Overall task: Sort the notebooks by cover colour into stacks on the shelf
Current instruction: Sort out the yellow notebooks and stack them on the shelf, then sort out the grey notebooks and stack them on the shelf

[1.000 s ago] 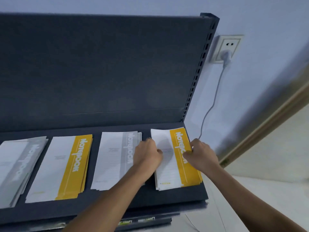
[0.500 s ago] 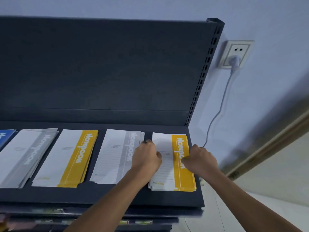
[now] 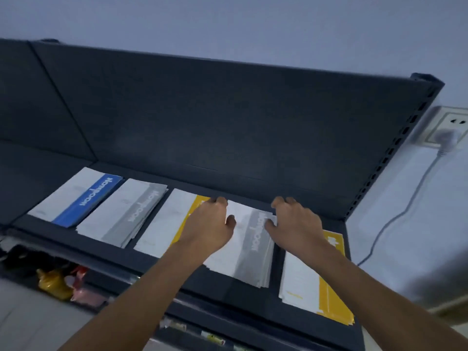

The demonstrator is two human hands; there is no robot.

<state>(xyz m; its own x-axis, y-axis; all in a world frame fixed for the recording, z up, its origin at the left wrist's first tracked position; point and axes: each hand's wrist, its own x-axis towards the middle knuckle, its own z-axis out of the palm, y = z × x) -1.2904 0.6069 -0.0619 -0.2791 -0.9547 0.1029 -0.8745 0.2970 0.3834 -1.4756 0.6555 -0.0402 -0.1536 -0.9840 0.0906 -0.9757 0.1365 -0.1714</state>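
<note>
A dark metal shelf (image 3: 228,287) with a tall back panel (image 3: 228,122) holds five stacks of white notebooks in a row, each with a coloured band and the word "Notebook". From the left they are a blue-banded stack (image 3: 83,198), a first grey-banded stack (image 3: 126,211), a first yellow-banded stack (image 3: 164,224), a second grey-banded stack (image 3: 250,252) and a second yellow-banded stack (image 3: 316,287).

The left hand (image 3: 210,224) and right hand (image 3: 296,224) hold the far end of the second grey-banded stack at its two corners. Their fingers curl over the far edge and the thumbs lie on the top cover. Motion blur makes it unclear how many notebooks they pinch.

On the wall to the right, a white plug and cable (image 3: 405,211) hang from a wall socket (image 3: 453,127).
</note>
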